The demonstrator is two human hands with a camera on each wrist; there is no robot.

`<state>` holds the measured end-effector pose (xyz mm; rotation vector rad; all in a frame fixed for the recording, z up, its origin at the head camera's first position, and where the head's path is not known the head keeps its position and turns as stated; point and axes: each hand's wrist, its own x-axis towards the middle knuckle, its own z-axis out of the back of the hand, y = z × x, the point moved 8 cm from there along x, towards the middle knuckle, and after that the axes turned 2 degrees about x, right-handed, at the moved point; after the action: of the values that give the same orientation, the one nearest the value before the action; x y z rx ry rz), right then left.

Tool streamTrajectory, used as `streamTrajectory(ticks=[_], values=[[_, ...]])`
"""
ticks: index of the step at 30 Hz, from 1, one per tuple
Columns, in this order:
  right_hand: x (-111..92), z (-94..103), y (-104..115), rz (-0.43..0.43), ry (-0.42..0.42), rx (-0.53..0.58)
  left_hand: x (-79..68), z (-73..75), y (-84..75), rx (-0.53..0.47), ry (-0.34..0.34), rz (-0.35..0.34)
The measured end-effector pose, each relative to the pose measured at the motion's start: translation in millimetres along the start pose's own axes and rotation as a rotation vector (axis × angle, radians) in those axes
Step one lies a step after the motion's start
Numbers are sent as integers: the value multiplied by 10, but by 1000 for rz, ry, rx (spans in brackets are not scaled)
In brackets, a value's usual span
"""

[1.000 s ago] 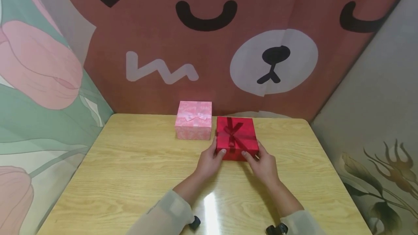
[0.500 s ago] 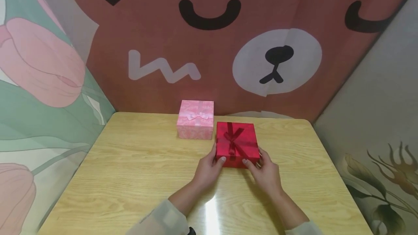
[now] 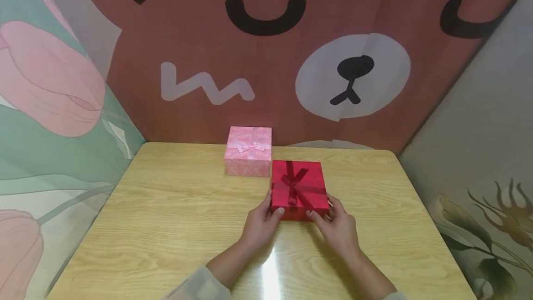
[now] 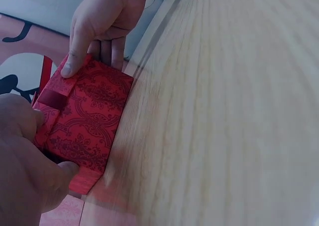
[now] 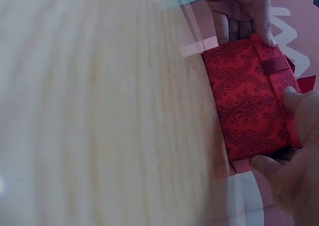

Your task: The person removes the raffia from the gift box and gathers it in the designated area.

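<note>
A red gift box (image 3: 310, 177) with a dark red ribbon bow on its lid is held between both hands. My left hand (image 3: 259, 226) grips its left side, the thumb on the front near the lid's edge. On the opposite side my right hand (image 3: 340, 230) grips it the same way, thumb at the front. In the left wrist view the patterned front of the red box (image 4: 94, 116) shows close to the tabletop; whether it touches there I cannot tell. A pink gift box (image 3: 248, 166) with a pale bow stands just behind and to the left.
The wooden table (image 3: 166, 216) reaches back to a curtain (image 3: 200, 124) printed with a bear's face. A grey side wall (image 3: 470, 119) with a plant print stands at the right, and a tulip-printed curtain (image 3: 120, 133) hangs at the left.
Both hands have brought the red box toward the person, away from the table's back edge. The pink box has stayed in its place.
</note>
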<state>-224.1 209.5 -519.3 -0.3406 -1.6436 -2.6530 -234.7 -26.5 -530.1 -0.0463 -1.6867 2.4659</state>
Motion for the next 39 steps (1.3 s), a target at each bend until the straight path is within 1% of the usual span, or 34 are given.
streamTrajectory(ticks=[4,7,12,19,24,29,32,35,39], values=[[-40,-28,5,-9,4,11,-61,34,-11,-22,-1,-8],[-71,-56,11,-21,10,29,-107,68,-3,-31,-3,-2],[-123,-102,20,-46,4,49,-179,148,31,-9,-21,3],[-173,-193,67,-44,10,161,-269,278,48,-32,-48,0],[-198,-280,116,-32,17,212,-327,371,73,-23,-70,4],[-205,-382,165,-41,42,254,-362,461,123,-39,-87,28],[-207,-431,193,-50,60,267,-375,503,153,-45,-93,44],[-203,-451,218,-46,59,254,-378,526,174,-37,-88,48],[-179,-482,244,-29,55,239,-368,573,180,5,-100,37]])
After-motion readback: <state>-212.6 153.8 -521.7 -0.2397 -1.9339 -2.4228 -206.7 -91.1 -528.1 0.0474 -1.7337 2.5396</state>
